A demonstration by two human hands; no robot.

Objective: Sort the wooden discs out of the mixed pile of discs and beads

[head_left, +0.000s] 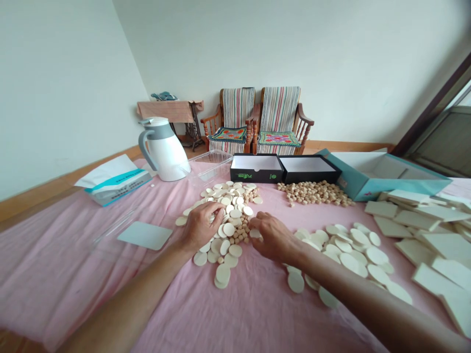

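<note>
A mixed heap of pale round wooden discs (228, 229) and small wooden beads (241, 230) lies in the middle of the pink cloth. My left hand (202, 223) rests over the heap's left side, thumb and fingers curled together; whatever is between them is hidden. At the heap's right edge is my right hand (272, 235), its fingers bent inward and closed close to a disc and some beads. I cannot make out what its fingertips hold. Larger discs (349, 260) are spread beyond my right forearm, which covers part of them.
A bead pile (316, 192) lies before two black boxes (255, 169). To the right are a blue box (390, 181) and square wooden boards (434, 220). Leftward stand a white jug (167, 152), a tissue pack (114, 181), a clear plastic tray (211, 164) and a pale card (145, 235).
</note>
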